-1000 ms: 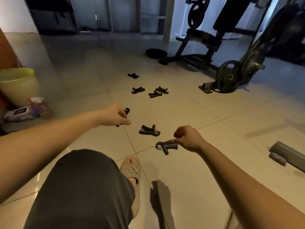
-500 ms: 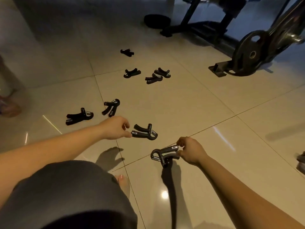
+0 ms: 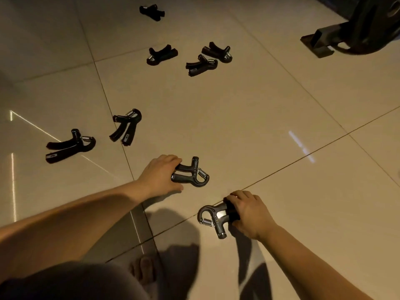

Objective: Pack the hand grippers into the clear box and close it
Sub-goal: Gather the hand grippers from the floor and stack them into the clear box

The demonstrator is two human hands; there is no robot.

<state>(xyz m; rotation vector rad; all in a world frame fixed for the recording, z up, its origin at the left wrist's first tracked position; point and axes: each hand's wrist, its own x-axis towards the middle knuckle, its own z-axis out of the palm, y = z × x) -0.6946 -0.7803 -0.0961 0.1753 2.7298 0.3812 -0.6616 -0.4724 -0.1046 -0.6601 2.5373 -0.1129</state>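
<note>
Left hand (image 3: 159, 177), newly arrived, is closing round the center gripper (image 3: 191, 174) while right hand (image 3: 249, 214) is clutching the lower gripper (image 3: 213, 217), both apparently being gathered for a box lying outside the frame.

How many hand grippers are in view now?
8 hand grippers: one in left hand, one in right hand, two on floor at left, three clustered beyond, one farthest. Others may lie outside view.
</note>
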